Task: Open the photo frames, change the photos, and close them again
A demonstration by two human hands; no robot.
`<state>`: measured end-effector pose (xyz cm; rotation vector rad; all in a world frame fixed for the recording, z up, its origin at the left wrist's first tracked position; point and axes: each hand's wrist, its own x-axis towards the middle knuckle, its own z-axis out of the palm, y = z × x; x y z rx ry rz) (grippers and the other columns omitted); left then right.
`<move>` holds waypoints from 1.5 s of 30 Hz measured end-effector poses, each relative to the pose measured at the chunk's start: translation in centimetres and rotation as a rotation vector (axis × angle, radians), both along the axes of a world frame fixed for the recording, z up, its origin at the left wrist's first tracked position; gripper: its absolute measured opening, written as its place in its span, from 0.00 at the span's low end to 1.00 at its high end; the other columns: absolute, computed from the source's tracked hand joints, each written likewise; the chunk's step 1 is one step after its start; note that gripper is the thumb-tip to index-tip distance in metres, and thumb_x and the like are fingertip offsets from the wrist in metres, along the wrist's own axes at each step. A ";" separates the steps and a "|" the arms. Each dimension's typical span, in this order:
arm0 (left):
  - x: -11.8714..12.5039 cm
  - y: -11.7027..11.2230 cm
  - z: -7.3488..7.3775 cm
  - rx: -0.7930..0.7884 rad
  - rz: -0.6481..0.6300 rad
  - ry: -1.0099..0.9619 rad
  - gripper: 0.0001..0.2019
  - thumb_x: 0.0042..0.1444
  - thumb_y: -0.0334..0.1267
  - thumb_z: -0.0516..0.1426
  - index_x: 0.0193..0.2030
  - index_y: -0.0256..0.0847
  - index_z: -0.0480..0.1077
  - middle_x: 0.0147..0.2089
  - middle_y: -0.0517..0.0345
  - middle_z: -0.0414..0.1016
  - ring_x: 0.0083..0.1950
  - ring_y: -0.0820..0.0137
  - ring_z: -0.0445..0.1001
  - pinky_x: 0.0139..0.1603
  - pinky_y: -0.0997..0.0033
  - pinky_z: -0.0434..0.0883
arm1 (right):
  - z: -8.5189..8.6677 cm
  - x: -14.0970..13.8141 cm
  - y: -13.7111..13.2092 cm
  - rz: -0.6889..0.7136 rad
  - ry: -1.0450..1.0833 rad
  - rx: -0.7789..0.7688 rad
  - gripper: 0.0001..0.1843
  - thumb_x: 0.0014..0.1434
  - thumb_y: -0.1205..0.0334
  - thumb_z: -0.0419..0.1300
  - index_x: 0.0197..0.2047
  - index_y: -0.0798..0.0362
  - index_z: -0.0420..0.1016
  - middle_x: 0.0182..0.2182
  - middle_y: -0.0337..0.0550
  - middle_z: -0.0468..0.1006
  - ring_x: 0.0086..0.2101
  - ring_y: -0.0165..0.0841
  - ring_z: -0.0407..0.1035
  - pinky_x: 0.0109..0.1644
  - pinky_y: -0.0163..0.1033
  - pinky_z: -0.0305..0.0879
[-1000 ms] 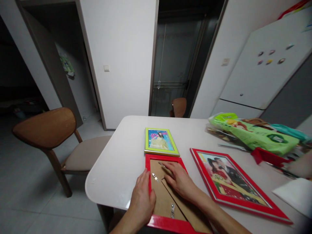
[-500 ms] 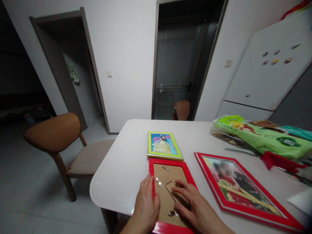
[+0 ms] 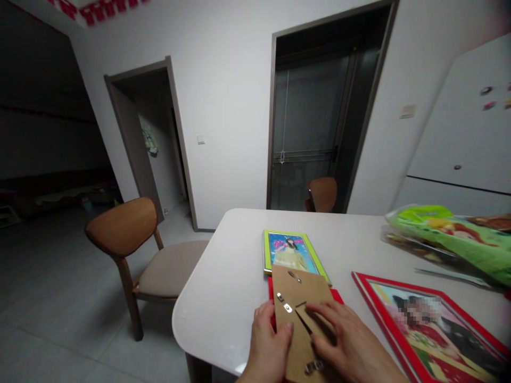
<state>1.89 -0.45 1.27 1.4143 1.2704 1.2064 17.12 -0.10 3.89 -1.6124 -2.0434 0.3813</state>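
A brown picture-frame backing board (image 3: 293,292) with metal hangers and a slit-cut flap lies over a red picture frame (image 3: 336,296), raised out of its recess. My left hand (image 3: 271,340) grips the board's left edge, thumb on top; its other fingers are partly hidden beside the red frame. My right hand (image 3: 343,338) holds the board at the flap near its middle, fingers bent. Just beyond, a yellow-green framed picture (image 3: 263,255) of a figure in a yellow dress lies face up, its near edge partly covered by the board.
A larger red framed photo (image 3: 383,319) lies to the right on the white table (image 3: 215,298). Behind it are a metal utensil (image 3: 451,277) and a green plastic package (image 3: 459,236). A wooden chair (image 3: 123,226) stands left; another chair (image 3: 322,194) is beyond the table.
The backing board has come up out of the red frame and now overlaps the yellow-green picture's near edge. Both hands stay on it. The camera view has shifted left and up.
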 end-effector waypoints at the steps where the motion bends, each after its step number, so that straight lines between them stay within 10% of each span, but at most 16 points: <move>1: -0.1 0.3 0.2 -0.049 0.002 -0.097 0.14 0.45 0.42 0.52 0.37 0.35 0.66 0.41 0.51 0.71 0.44 0.63 0.68 0.44 0.67 0.65 | 0.3 -0.3 -0.1 0.010 0.018 0.007 0.20 0.43 0.61 0.53 0.42 0.52 0.69 0.40 0.47 0.71 0.42 0.39 0.64 0.48 0.42 0.58; 12: -10.5 0.9 -0.4 -0.249 0.057 -0.041 0.15 0.45 0.49 0.52 0.30 0.37 0.64 0.23 0.62 0.72 0.27 0.67 0.72 0.26 0.73 0.66 | -3.9 6.1 0.0 -0.266 -0.149 -0.036 0.26 0.48 0.54 0.50 0.48 0.61 0.65 0.40 0.56 0.71 0.40 0.42 0.66 0.43 0.44 0.60; 20: -12.5 1.3 -1.1 -0.166 0.214 0.388 0.20 0.43 0.39 0.54 0.46 0.38 0.60 0.30 0.59 0.70 0.39 0.61 0.70 0.40 0.65 0.63 | -2.8 5.2 0.2 -0.316 0.043 -0.120 0.31 0.43 0.65 0.48 0.53 0.63 0.57 0.30 0.50 0.75 0.31 0.39 0.69 0.36 0.41 0.62; 24: -10.5 1.0 -0.2 0.031 0.218 0.698 0.23 0.44 0.35 0.53 0.50 0.37 0.58 0.48 0.51 0.64 0.52 0.60 0.60 0.51 0.63 0.56 | -1.2 5.1 -0.6 -0.293 0.673 -0.403 0.38 0.45 0.62 0.46 0.60 0.59 0.38 0.23 0.41 0.75 0.22 0.35 0.69 0.27 0.38 0.63; 29: -1.1 -0.6 2.1 0.074 -0.054 0.378 0.25 0.46 0.39 0.53 0.52 0.36 0.56 0.53 0.49 0.61 0.53 0.62 0.59 0.53 0.63 0.57 | 1.2 4.0 -2.0 -0.192 1.055 -0.464 0.40 0.47 0.59 0.49 0.61 0.51 0.33 0.27 0.39 0.76 0.22 0.32 0.70 0.30 0.38 0.64; 35: 6.1 -1.3 5.6 0.127 -0.196 0.276 0.37 0.37 0.34 0.58 0.56 0.33 0.51 0.57 0.47 0.54 0.56 0.59 0.53 0.56 0.63 0.53 | 2.6 3.3 -1.7 -0.164 0.994 -0.357 0.42 0.46 0.55 0.56 0.60 0.53 0.41 0.18 0.33 0.70 0.21 0.29 0.66 0.29 0.34 0.62; 40: 0.6 0.2 6.5 0.068 -0.066 0.096 0.29 0.39 0.27 0.51 0.53 0.35 0.55 0.42 0.54 0.64 0.38 0.71 0.66 0.39 0.74 0.65 | 0.8 5.2 -0.6 -0.275 0.500 -0.282 0.37 0.46 0.57 0.53 0.58 0.61 0.48 0.16 0.34 0.68 0.19 0.31 0.65 0.23 0.33 0.57; 45: -5.4 1.1 2.8 -0.121 0.004 0.049 0.28 0.40 0.26 0.48 0.52 0.36 0.51 0.33 0.61 0.66 0.28 0.75 0.69 0.25 0.79 0.65 | -2.0 6.7 0.2 -0.300 -0.059 -0.090 0.27 0.47 0.60 0.48 0.50 0.65 0.63 0.26 0.48 0.75 0.28 0.38 0.69 0.32 0.36 0.60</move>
